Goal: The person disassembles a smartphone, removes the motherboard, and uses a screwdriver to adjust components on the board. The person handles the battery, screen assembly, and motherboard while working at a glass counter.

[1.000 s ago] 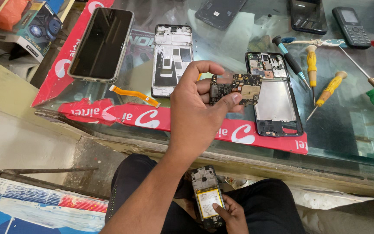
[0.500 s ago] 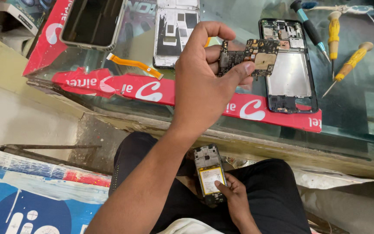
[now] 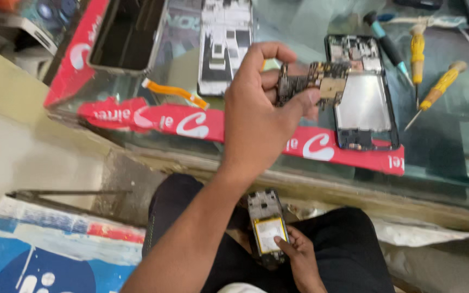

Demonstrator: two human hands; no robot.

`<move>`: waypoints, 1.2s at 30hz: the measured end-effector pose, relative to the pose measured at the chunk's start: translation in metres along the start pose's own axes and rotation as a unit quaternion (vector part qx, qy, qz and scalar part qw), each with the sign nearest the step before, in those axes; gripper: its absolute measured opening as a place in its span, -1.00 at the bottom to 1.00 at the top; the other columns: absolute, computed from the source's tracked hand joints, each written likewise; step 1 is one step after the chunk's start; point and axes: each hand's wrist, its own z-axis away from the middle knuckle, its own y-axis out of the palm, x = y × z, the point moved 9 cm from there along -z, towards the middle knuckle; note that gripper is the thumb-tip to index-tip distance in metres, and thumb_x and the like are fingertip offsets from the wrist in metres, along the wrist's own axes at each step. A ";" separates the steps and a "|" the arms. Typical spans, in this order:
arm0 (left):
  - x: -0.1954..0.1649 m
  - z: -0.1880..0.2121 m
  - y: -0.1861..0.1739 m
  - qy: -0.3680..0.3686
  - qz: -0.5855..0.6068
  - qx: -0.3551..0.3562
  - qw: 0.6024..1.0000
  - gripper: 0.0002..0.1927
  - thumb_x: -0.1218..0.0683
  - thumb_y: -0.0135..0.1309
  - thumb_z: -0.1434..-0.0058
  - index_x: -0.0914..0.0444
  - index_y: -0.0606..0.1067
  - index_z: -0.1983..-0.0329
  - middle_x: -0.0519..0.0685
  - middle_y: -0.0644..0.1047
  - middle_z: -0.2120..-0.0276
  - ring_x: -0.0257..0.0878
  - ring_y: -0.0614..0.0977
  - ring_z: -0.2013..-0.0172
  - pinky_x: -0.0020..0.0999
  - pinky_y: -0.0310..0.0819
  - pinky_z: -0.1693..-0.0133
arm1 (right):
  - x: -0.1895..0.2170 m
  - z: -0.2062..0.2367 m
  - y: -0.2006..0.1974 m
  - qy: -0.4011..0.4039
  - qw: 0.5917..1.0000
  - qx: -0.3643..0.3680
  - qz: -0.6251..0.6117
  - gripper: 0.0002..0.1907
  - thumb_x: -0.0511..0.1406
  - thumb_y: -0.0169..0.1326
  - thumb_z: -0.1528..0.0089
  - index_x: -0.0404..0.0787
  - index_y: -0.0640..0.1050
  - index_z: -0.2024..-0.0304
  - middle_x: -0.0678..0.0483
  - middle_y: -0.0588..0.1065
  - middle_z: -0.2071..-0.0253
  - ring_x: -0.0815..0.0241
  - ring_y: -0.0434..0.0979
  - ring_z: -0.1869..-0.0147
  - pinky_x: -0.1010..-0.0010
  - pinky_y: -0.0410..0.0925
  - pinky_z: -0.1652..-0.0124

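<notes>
My left hand (image 3: 256,116) is raised over the glass counter, pinching a small phone circuit board (image 3: 321,80) between thumb and fingers. Right behind the board, an opened phone frame (image 3: 365,103) lies flat on the glass. Down on my lap, my right hand (image 3: 298,255) grips an opened phone body (image 3: 266,228) with a yellow-edged battery showing.
On the glass counter (image 3: 451,146) lie a white phone back frame (image 3: 225,43), a dark phone (image 3: 128,35), an orange flex cable (image 3: 175,92), two yellow-handled screwdrivers (image 3: 435,89) and a blue-tipped tool (image 3: 386,40). A red strip (image 3: 191,122) lines the counter's front. Printed sheets (image 3: 39,244) lie at lower left.
The view has shifted lower and closer. My left hand still holds the circuit board above the opened frame, with little movement. My right hand stays on the phone in my lap.
</notes>
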 end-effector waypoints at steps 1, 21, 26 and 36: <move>-0.004 -0.006 -0.002 0.001 -0.009 -0.002 1.000 -0.56 0.37 0.19 -0.22 0.32 0.31 -0.08 0.07 0.65 0.28 -0.27 0.73 0.31 -0.46 0.65 0.30 | 0.004 -0.010 0.003 -0.011 1.000 -0.001 0.005 -0.61 -0.42 0.20 -0.19 -0.44 0.58 -0.07 -0.07 0.68 0.15 0.25 0.65 0.12 0.40 0.45 0.06; -0.003 -0.016 0.001 -0.026 0.003 0.009 1.000 -0.71 0.38 0.09 -0.24 0.37 0.40 -0.01 0.06 0.63 0.27 -0.26 0.75 0.28 -0.50 0.64 0.30 | 0.024 -0.032 0.023 0.053 0.998 -0.014 0.023 -0.52 -0.48 0.24 -0.16 -0.45 0.53 -0.15 -0.22 0.71 0.03 0.06 0.70 -0.09 0.18 0.44 -0.16; -0.005 -0.016 0.000 -0.030 -0.002 0.008 1.000 -0.70 0.38 0.09 -0.24 0.36 0.39 -0.02 0.06 0.64 0.29 -0.27 0.75 0.29 -0.51 0.63 0.30 | 0.021 -0.034 0.025 0.043 0.999 0.005 -0.006 -0.51 -0.47 0.22 -0.15 -0.45 0.52 -0.15 -0.23 0.70 0.04 0.05 0.70 -0.08 0.16 0.44 -0.15; -0.009 -0.015 -0.001 -0.028 -0.034 0.003 0.999 -0.67 0.38 0.10 -0.22 0.34 0.37 -0.02 0.06 0.65 0.29 -0.27 0.76 0.28 -0.50 0.65 0.31 | 0.023 -0.036 0.024 0.036 0.999 0.009 0.008 -0.52 -0.46 0.23 -0.14 -0.43 0.52 -0.13 -0.24 0.71 0.05 0.07 0.71 -0.06 0.20 0.46 -0.14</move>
